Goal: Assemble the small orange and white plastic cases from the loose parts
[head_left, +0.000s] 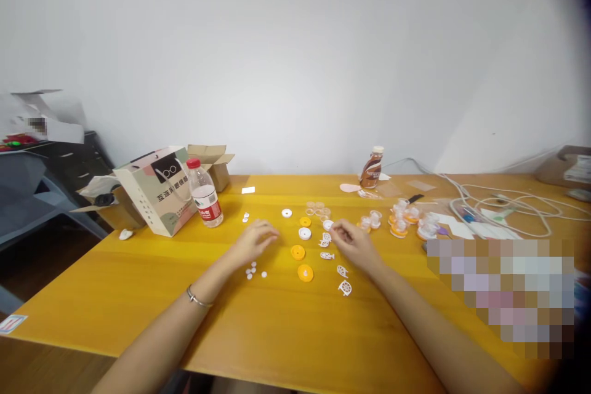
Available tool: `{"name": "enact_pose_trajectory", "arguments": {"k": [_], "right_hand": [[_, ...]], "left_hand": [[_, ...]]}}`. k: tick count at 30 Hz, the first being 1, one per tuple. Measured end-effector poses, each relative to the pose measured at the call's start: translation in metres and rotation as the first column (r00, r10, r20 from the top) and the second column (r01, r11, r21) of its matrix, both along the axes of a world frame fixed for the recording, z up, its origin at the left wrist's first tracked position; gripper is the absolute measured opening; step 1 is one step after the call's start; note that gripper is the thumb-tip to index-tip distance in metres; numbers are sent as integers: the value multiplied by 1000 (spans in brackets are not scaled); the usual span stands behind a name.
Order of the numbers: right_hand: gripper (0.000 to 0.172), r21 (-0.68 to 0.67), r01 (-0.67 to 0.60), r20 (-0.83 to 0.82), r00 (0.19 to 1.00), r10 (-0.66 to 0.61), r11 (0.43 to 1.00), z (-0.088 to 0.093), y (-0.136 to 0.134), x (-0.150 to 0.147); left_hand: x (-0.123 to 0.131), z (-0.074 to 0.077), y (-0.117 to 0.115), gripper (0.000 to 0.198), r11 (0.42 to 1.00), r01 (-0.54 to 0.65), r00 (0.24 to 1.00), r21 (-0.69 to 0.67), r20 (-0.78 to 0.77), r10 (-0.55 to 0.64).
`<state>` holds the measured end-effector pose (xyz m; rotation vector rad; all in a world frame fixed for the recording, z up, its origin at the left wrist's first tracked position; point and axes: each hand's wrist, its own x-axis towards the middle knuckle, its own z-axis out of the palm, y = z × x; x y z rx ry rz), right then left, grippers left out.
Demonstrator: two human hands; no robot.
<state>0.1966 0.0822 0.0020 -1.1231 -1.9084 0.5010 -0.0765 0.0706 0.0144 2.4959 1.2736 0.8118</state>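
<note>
My left hand [256, 241] hovers over the table with its fingers stretched and apart, holding nothing. Under it lie several small white caps [250, 271]. My right hand [355, 245] is closed in a pinch, its fingertips at the edge of a white disc [327, 225]; what they grip is too small to make out. Between the hands lie a white disc with a centre hole [305, 233] and orange discs [298, 252]. The nearest orange disc [305, 273] has a small white piece at its centre. Several white openwork wheel-shaped parts [344, 287] lie beside my right hand.
Clear rings [316, 208] lie behind the discs. At left stand a red-capped water bottle [205, 197], a paper bag [159, 197] and a cardboard box [215, 166]. To the right are clear-and-orange assemblies [399, 221], a brown bottle [372, 169] and white cables [498, 194].
</note>
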Motion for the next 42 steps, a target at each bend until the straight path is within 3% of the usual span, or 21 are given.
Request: {"name": "enact_pose_trajectory", "arguments": {"k": [3,7,11,20,23,26,30,37,42], "right_hand": [[13,-28,-178,150,972,180,984,4,-14,-11],[9,-70,-298,250,919,306,952,5,-23,-19],[13,-88,-354,304,881,364,931,4,-25,-21],[24,-132,-399,340,842,419,907,2,-26,-25],[23,-132,-403,362,831,423,906,-1,-25,-27],[19,-136,-421,353,825,441,897,-3,-25,-29],[15,-133,-434,340,825,452,891,-5,-25,-30],[13,-130,-437,337,825,454,890,-8,-23,-30],[11,-121,-446,334,823,459,887,-7,-24,-30]], "left_hand": [[-22,-7,18,20,989,-145,984,7,-102,145],[-24,-13,22,19,999,-47,969,5,-242,47],[-13,-14,18,21,999,-9,943,53,-332,26],[4,-23,21,25,960,-7,825,278,-542,163],[13,-23,12,23,934,-4,849,357,-492,192],[27,-21,-6,20,926,100,906,363,-418,66],[44,-23,-23,21,907,261,894,332,-438,-97],[50,-31,-26,21,896,285,906,340,-401,-136],[50,-30,-28,24,867,277,906,414,-413,-92]]}}
